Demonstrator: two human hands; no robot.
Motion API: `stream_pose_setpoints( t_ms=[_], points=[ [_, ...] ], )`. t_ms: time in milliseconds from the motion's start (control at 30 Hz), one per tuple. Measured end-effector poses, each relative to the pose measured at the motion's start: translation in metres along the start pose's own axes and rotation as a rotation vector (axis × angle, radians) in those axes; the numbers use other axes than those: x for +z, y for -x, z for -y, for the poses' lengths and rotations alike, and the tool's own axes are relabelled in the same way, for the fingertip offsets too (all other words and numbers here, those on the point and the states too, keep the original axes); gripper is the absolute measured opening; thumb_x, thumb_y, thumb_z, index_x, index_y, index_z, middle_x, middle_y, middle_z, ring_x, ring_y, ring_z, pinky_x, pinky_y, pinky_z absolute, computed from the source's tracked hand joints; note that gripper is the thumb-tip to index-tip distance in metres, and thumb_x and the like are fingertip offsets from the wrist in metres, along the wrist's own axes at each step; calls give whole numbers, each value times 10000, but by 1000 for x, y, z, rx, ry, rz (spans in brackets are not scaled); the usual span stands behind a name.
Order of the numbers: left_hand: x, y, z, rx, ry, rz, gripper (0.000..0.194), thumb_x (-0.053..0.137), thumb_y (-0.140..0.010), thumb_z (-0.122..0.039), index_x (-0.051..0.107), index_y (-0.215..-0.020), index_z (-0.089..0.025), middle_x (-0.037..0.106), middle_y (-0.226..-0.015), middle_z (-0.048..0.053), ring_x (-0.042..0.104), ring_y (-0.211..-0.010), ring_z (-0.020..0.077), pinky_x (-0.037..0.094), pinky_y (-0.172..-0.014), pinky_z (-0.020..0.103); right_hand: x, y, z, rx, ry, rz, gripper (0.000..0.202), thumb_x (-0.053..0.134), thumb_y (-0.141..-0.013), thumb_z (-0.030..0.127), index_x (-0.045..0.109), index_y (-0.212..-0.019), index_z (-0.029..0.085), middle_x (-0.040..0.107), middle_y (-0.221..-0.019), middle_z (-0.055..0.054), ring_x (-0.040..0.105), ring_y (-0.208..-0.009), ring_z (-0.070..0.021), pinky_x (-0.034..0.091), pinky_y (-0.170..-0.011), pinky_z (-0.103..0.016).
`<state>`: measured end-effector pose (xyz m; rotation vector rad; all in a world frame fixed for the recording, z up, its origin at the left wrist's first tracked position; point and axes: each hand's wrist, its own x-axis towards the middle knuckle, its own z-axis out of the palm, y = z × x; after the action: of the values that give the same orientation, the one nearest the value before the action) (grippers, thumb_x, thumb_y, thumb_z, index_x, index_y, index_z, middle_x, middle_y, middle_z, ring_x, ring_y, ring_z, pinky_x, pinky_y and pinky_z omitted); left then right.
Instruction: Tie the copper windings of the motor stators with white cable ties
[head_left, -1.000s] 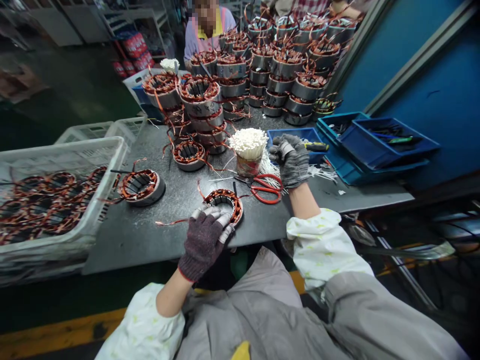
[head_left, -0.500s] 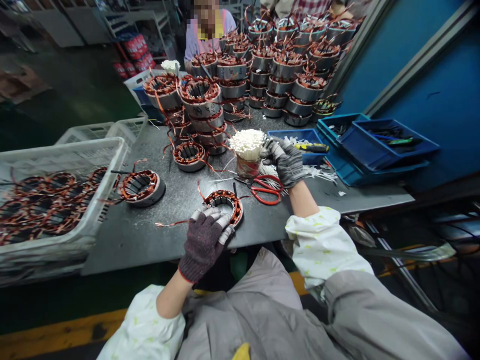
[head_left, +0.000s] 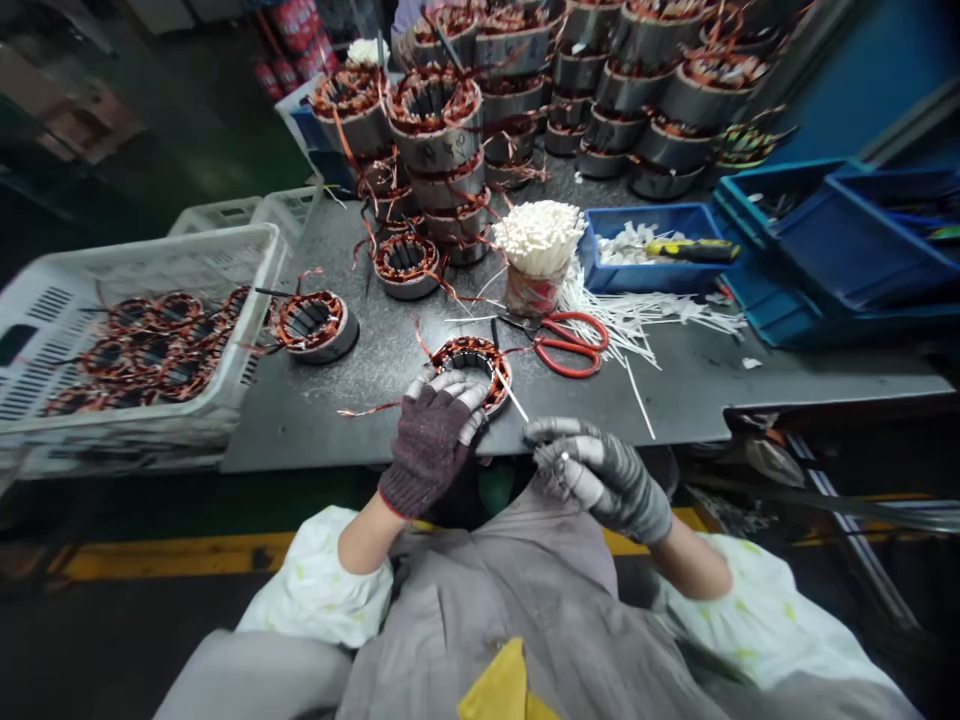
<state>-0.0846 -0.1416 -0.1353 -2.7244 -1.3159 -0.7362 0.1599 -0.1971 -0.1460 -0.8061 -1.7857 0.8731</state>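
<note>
A wound motor stator (head_left: 501,385), a ring with copper coils, lies near the table's front edge. Gloved in dark maroon with white fingertips, my left hand (head_left: 436,425) grips its near rim; the thumb and part of the ring are hidden beneath. My right hand (head_left: 592,475), in a grey striped glove, is closed on a thin white cable tie (head_left: 514,396), whose far end reaches into the stator's windings. A can (head_left: 531,292) packed with white cable ties (head_left: 541,235) stands behind. Red-handled scissors (head_left: 571,345) lie beside it.
Stacked stators (head_left: 442,150) rise at the back. Another stator (head_left: 313,325) sits left, near a white crate (head_left: 266,265) of wound rings. Blue bins (head_left: 862,240) stand right; a small blue tray (head_left: 596,265) holds a yellow-and-black tool (head_left: 694,250). White strips (head_left: 630,320) litter the table.
My right hand has come from the can back toward me, now with a cable tie at the stator. My left hand stays on the stator. The view has tilted down.
</note>
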Motion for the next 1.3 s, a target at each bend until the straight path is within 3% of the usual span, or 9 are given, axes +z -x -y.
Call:
stream_pose_setpoints(
  t_ms=[133, 400, 600, 700, 800, 867, 1000, 1167, 1300],
  points=[
    [-1, -1, 1, -30, 4, 25, 293, 473, -1014, -293, 644, -1233, -198, 714, -1202, 89, 600, -1222, 268, 381, -1110, 480, 14, 23, 1, 38, 15, 29, 214, 512, -968, 119, 662, -1071, 232, 730, -1159, -77, 728, -999, -153, 592, -877, -277],
    [-2, -4, -4, -48, -1, -26, 272, 463, -1014, -288, 662, -1158, -169, 737, -1157, 85, 633, -1164, 261, 400, -1090, 452, 8, 17, 5, 59, 207, 18, 186, 535, -974, 177, 700, -1049, 217, 771, -1051, -74, 749, -954, -162, 604, -865, -266],
    [9, -10, -11, -278, 34, -145, 351, 505, -1000, -337, 619, -1282, -162, 725, -1209, 117, 629, -1180, 275, 417, -1071, 464, 20, -15, -16, 57, 5, -25, 199, 542, -977, 264, 737, -972, 219, 756, -1134, -93, 730, -1013, -183, 593, -905, -320],
    [11, -13, -13, -368, 138, -218, 368, 576, -967, -367, 626, -1281, -183, 723, -1211, 100, 631, -1174, 263, 440, -1051, 444, 35, -36, -28, 293, -232, -172, 227, 638, -921, 424, 746, -909, 225, 780, -966, -72, 744, -898, -207, 614, -815, -352],
    [9, -16, -13, -295, 217, -232, 238, 595, -963, -343, 697, -1143, -225, 754, -1108, 48, 653, -1112, 222, 444, -1036, 412, 44, -47, -29, 586, -491, -317, 322, 776, -782, 512, 704, -899, 221, 722, -680, -3, 684, -590, -175, 585, -566, -314],
    [8, -17, -11, -222, 213, -235, 185, 609, -956, -334, 718, -1077, -245, 764, -1056, 29, 652, -1106, 214, 434, -1033, 411, 46, -49, -26, 656, -565, -354, 369, 831, -707, 515, 676, -857, 216, 679, -601, 24, 626, -506, -149, 537, -495, -282],
    [7, -15, -10, -128, 134, -219, 195, 586, -949, -291, 712, -1092, -253, 766, -1049, 31, 640, -1139, 227, 390, -1054, 445, 42, -49, -21, 663, -519, -378, 339, 828, -686, 495, 673, -794, 213, 681, -616, 18, 604, -527, -136, 517, -508, -272],
    [6, -12, -9, -25, 48, -182, 250, 558, -937, -274, 695, -1145, -245, 751, -1082, 51, 610, -1197, 257, 333, -1096, 489, 39, -53, -27, 550, -232, -318, 213, 768, -729, 410, 705, -778, 213, 724, -718, -10, 657, -664, -174, 569, -663, -325],
    [4, -12, -9, -61, 74, -192, 222, 570, -944, -277, 697, -1123, -244, 760, -1053, 39, 629, -1161, 236, 352, -1087, 467, 38, -53, -31, 485, -164, -321, 171, 734, -773, 387, 705, -783, 218, 741, -749, -19, 677, -695, -188, 577, -703, -342]
  ],
)
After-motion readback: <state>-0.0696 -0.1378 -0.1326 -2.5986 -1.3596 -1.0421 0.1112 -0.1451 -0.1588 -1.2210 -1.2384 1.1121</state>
